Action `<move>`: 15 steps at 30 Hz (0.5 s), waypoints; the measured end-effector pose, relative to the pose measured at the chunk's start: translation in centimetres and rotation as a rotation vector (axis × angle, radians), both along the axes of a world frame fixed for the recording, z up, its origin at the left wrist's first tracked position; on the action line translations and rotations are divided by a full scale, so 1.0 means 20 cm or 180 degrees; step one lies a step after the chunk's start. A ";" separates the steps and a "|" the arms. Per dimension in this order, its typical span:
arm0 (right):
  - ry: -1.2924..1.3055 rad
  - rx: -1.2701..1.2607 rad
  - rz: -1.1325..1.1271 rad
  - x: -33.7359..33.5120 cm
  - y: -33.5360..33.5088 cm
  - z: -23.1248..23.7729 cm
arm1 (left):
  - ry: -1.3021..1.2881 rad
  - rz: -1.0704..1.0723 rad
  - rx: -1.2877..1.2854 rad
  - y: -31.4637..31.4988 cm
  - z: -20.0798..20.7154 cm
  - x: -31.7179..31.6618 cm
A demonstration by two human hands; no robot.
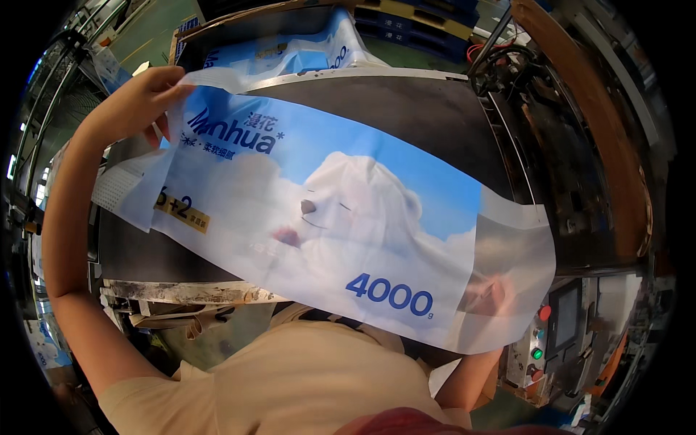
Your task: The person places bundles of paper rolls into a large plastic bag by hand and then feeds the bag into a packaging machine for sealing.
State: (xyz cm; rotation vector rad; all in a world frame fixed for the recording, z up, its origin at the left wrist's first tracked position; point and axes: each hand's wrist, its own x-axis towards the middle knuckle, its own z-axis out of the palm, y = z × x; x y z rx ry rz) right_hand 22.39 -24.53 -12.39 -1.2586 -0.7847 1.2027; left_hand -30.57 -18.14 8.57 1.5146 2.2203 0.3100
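Observation:
A large printed plastic bag, blue and white with a sleeping white bear, stretches slantwise across the space in front of my body. My left hand is raised at the far left and pinches the bag's upper left corner. At the near right, my right hand shows blurred through the bag's translucent end, its fingers curled against the film. Whether this hand is inside the bag or behind it, I cannot tell. A white perforated flap hangs at the bag's left end, below my left hand.
Under the bag lies a dark worktable with a worn pale edge. Behind it, a box holds similar printed bags. Blue pallets stand farther back. On the right are machine rails and a control panel with coloured buttons.

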 end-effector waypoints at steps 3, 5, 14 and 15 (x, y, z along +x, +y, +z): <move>-0.0135 -0.0024 0.0496 0.09 0.05 -0.11 | -0.0038 -0.1347 -0.0630 0.07 -0.06 0.33; -0.0048 0.0018 0.0815 0.10 0.08 -0.16 | 0.0789 -0.2226 0.0261 0.07 -0.27 0.46; 0.3338 -0.0442 -0.0362 0.15 -0.21 -0.17 | 0.1110 -0.3453 0.1128 0.26 -0.97 0.69; 0.3022 -0.0422 0.0568 0.22 -0.22 -0.16 | 0.1129 -0.3366 0.1086 0.24 -0.97 0.65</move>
